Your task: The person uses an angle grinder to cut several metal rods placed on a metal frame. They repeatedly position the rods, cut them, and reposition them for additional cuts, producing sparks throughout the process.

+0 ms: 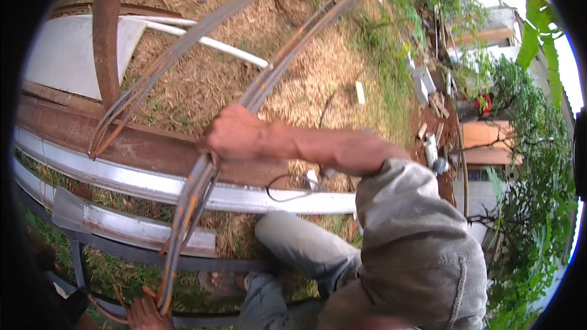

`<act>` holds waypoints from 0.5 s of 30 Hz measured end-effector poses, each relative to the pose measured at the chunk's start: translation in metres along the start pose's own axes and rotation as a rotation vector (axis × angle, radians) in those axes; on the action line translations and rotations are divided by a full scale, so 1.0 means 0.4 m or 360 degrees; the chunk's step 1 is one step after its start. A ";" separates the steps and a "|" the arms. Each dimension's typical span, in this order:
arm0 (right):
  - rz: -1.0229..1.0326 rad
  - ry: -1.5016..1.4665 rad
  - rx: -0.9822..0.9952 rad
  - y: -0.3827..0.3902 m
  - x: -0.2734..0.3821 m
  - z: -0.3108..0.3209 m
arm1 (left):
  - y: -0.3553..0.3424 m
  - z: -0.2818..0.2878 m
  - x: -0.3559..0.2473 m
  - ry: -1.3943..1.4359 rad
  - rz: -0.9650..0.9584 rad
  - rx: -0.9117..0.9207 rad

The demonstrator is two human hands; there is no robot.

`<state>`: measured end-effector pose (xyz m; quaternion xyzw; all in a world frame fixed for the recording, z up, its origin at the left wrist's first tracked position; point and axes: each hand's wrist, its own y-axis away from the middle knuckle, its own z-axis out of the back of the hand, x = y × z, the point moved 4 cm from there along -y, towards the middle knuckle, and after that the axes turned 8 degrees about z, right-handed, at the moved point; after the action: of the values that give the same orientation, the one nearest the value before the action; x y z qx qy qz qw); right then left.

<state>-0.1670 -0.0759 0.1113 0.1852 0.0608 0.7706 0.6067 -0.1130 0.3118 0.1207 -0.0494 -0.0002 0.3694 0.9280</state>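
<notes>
Nearest the head camera is a creased grey sleeve (pixel 416 220), its cloth soft and loosely folded. The right hand (pixel 235 131) from it is clamped in a fist around a bundle of steel rods (pixel 191 192), which slants over a rust-brown beam (pixel 147 146) and ribbed silver metal channels (pixel 134 178). The left hand (pixel 147 313) sits against the bundle's lower end, fingers bent; whether they close fully around it, I cannot tell.

The rods look fairly heavy together, springy over their length, tough rather than fragile, and rough with orange rust, so grip should be good. Two well-separated holds around the whole bundle seem best, clear of the bent tips. Beyond lie a smooth white panel (pixel 55 55), a round white tube (pixel 226 50) and dry, brittle straw litter (pixel 306 85).
</notes>
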 end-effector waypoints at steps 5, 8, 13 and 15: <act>0.0100 -0.0063 -0.0086 0.016 -0.006 -0.099 | 0.075 -0.054 -0.032 0.0299 0.0114 0.0199; 0.0140 -0.0106 -0.0189 0.038 -0.015 -0.083 | 0.091 -0.010 -0.030 0.0171 0.0018 0.0227; 0.0068 -0.0116 -0.0078 0.024 -0.015 -0.061 | 0.058 0.025 -0.020 0.0160 -0.0176 0.0239; 0.0078 -0.0101 -0.0174 0.041 -0.027 -0.058 | 0.053 0.024 -0.027 0.0171 -0.0155 0.0235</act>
<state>-0.1882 -0.0874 0.0928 0.1776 -0.0053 0.7811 0.5986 -0.1356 0.3205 0.1287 -0.0006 0.0743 0.3198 0.9446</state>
